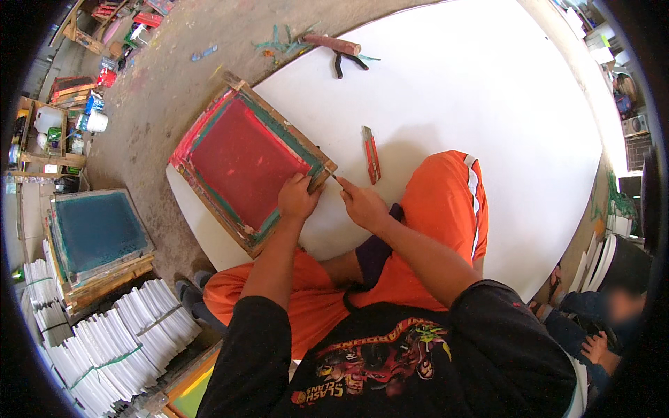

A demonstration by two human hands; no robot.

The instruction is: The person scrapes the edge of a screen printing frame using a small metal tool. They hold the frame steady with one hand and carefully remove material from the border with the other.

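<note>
A wooden screen-printing frame (247,164) with red mesh and a green border lies tilted across the left part of the white board. My left hand (298,196) is closed over its right side, close to the corner nearest my right hand. In my right hand (364,207) is a thin, dark, narrow tool (332,173), its tip against that corner of the frame. Most of the tool is hidden by my fingers, so its kind does not show. A red box cutter (371,157) lies on the board just beyond my right hand.
The white board (502,90) lies under me. Black-handled pliers (348,64) rest at its far edge by a brown wooden stick (332,44) and green strips (282,43). At left are a blue screen (101,230) and tied paper stacks (132,334). Another person's hand (596,346) shows at right.
</note>
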